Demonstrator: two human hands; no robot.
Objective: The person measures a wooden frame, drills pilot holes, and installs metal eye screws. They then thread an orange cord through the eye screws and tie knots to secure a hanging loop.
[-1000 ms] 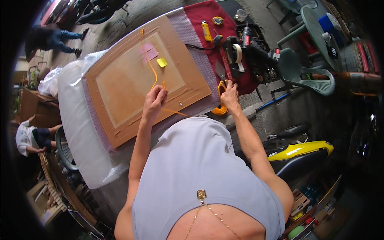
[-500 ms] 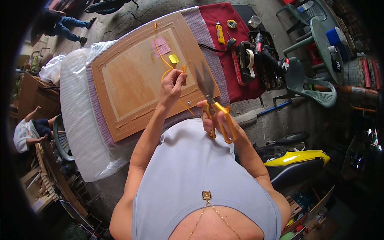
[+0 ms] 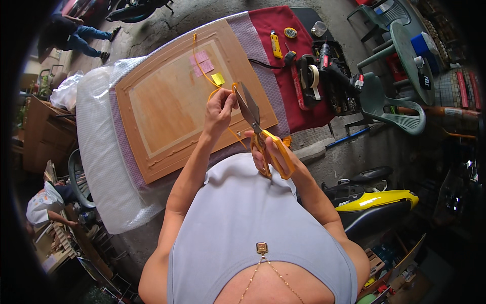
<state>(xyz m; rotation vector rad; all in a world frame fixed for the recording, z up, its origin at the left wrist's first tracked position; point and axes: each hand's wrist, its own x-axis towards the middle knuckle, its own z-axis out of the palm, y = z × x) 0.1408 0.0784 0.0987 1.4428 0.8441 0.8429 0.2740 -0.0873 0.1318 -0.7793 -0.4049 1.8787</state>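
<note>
My left hand (image 3: 220, 107) pinches a yellow cord (image 3: 201, 69) close to a small loop that sticks up from the fingers. One end of the cord runs to the far edge of a wooden framed panel (image 3: 169, 101), which lies back side up. In my right hand (image 3: 268, 152) is a pair of scissors (image 3: 254, 123) with yellow handles, its blades parted and their tips right by the cord loop. Whether the blades touch the cord I cannot tell. Pink paper notes (image 3: 201, 63) and a yellow sticky note (image 3: 218, 78) are on the panel's back.
Bubble wrap (image 3: 101, 152) and a red cloth (image 3: 268, 25) cover the table. On the right lie a yellow cutter (image 3: 276, 44), a tape roll (image 3: 314, 76) and a power drill (image 3: 325, 53). Green chairs (image 3: 390, 106) and a yellow-black motorbike (image 3: 377, 200) stand beyond. Two people are at the left.
The scissors have moved left, bringing their blades to the cord loop by my left hand. At the left, a person in a white shirt has shifted and bent over.
</note>
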